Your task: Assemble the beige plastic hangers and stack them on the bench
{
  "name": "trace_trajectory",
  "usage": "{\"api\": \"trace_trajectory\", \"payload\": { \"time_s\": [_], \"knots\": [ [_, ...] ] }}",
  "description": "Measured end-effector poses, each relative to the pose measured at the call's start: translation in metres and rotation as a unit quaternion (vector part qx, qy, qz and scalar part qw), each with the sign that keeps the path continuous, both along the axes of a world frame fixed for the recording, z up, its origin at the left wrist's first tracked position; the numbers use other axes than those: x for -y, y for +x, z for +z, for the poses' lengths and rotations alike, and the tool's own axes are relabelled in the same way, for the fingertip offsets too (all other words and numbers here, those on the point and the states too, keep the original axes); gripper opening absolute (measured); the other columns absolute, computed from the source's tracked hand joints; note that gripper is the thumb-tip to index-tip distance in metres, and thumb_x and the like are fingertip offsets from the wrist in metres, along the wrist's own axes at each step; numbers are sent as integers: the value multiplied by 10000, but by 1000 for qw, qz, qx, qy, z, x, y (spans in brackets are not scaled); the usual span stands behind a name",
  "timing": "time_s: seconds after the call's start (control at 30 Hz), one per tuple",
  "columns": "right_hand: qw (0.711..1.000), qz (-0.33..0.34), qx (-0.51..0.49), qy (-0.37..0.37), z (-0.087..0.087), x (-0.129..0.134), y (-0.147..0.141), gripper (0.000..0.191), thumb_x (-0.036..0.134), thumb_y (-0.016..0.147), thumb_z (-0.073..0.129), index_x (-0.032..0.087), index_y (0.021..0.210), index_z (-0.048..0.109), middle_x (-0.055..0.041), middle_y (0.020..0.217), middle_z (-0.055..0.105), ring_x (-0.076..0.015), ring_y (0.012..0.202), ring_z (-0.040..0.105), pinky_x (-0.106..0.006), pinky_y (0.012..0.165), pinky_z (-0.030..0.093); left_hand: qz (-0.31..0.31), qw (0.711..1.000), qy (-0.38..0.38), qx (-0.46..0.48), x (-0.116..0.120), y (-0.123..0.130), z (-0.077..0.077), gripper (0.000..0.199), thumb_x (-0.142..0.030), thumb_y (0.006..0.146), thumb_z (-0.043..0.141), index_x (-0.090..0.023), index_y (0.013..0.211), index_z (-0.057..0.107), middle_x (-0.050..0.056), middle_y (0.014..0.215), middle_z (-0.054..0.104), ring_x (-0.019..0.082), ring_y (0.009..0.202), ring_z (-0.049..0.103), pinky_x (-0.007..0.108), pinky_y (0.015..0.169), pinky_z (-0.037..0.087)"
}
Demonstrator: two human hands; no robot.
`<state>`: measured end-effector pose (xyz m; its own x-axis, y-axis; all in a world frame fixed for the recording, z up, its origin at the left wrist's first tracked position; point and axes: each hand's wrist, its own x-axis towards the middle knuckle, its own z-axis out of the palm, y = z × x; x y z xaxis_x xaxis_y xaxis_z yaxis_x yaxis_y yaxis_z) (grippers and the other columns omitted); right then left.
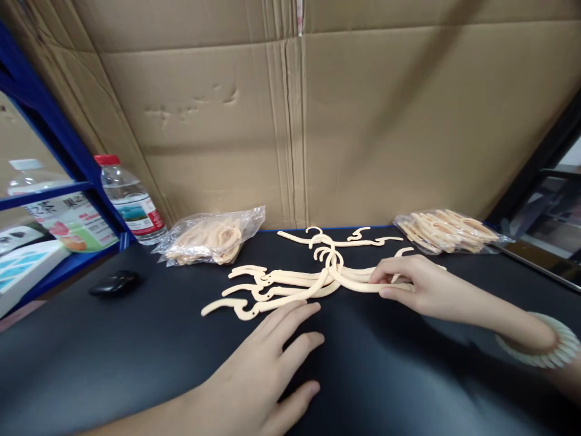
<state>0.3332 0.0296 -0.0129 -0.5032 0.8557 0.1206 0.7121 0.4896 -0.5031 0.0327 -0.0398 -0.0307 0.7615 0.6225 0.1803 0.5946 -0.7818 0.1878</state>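
Note:
Several cream plastic clothes hangers lie overlapped on the black tabletop, their hooks bunched near the middle. My right hand (415, 281) pinches the right arm of the front clothes hanger (290, 298) between thumb and fingers. My left hand (272, 357) is spread with fingers apart, just in front of that hanger's left arm; its fingertips are close to it, and I cannot tell whether they touch. Behind the pile, another clothes hanger (349, 243) lies by itself near the cardboard.
Clear bags of hangers lie at the back left (209, 239) and back right (449, 230). A red-capped water bottle (131, 200) and a black mouse (114, 283) are on the left. A cardboard wall (218, 121) closes off the back; a blue shelf frame (49, 109) borders the left.

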Motion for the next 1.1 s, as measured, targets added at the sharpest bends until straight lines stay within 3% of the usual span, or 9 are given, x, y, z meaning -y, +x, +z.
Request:
{"api": "trace_trajectory", "payload": {
  "time_s": [0.13, 0.3, 0.63, 0.87, 1.1],
  "knots": [
    [998, 26, 49, 15, -1, -2, 5, 152, 185, 809, 559, 200, 875, 696, -33, 911, 698, -191, 814, 626, -285, 721, 450, 4, 1000, -4, -3, -1, 2, -1, 378, -220, 902, 509, -206, 1280, 507, 117, 1506, 345, 304, 1378, 344, 475, 1078, 422],
    [995, 24, 99, -16, 1, -3, 9, 154, 133, 775, 552, 206, 806, 684, 3, 780, 676, -146, 673, 584, -248, 610, 407, 7, 1000, -12, -10, -2, 3, 0, 398, -240, 914, 494, -198, 1309, 482, 124, 1521, 311, 307, 1376, 344, 478, 1079, 421],
    [984, -26, 174, 25, 5, -8, 17, 100, 131, 736, 552, 200, 724, 624, 10, 719, 643, -144, 631, 554, -255, 557, 343, 2, 999, -19, -25, -2, -1, -1, 404, -256, 924, 477, -222, 1327, 475, 106, 1514, 342, 300, 1387, 331, 509, 1083, 407],
    [984, -34, 172, 27, 2, -13, 18, 95, 141, 734, 570, 198, 757, 642, -6, 752, 655, -171, 699, 578, -264, 592, 359, 16, 999, -24, -23, -2, 0, 1, 407, -300, 928, 498, -245, 1331, 493, 90, 1514, 361, 309, 1390, 330, 522, 1093, 382],
    [989, -23, 134, 61, -5, -19, 20, 81, 136, 754, 555, 177, 743, 624, -12, 675, 618, -151, 609, 542, -251, 558, 358, 18, 999, -45, 2, -4, 1, 2, 386, -295, 917, 528, -235, 1298, 531, 100, 1505, 384, 322, 1391, 332, 522, 1110, 352]
  ]
}}
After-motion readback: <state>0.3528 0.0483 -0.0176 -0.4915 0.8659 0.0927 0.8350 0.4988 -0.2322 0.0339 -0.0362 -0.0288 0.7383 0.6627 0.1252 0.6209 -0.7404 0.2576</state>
